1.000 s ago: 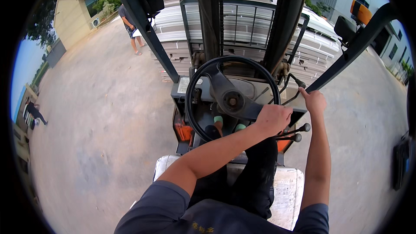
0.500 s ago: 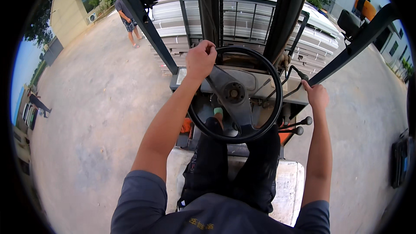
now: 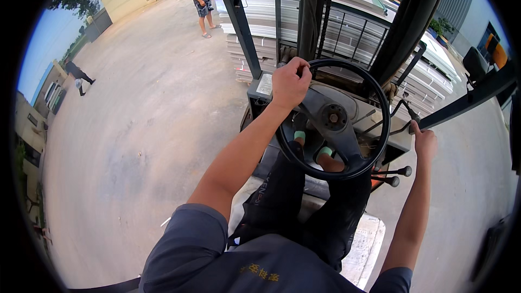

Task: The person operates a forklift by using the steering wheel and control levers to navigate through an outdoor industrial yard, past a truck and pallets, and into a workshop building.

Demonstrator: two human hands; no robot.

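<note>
My left hand (image 3: 291, 82) is closed around the upper left rim of a black steering wheel (image 3: 388, 109). At the right, my right hand (image 3: 425, 142) is closed at the dark grip of a bent black lever (image 3: 400, 107), just below the foot of a front post; its fingers are partly hidden. Two more levers with round grey knobs (image 3: 404, 171) stick out below it. My legs in dark trousers lie under the wheel, and two feet in light green footwear (image 3: 298, 135) show through it.
Ahead, beyond the forklift mast (image 3: 313, 16) and a black load guard (image 3: 347, 31), are stacked pale boards (image 3: 255, 21). A dark post (image 3: 237, 24) stands at the left front. One person (image 3: 201, 0) stands on the concrete yard (image 3: 146, 103); another (image 3: 80, 76) is farther left.
The view has swung, so the wheel, mast and board stack sit farther right in the picture. Both hands keep their places. A second foot has come into view under the wheel.
</note>
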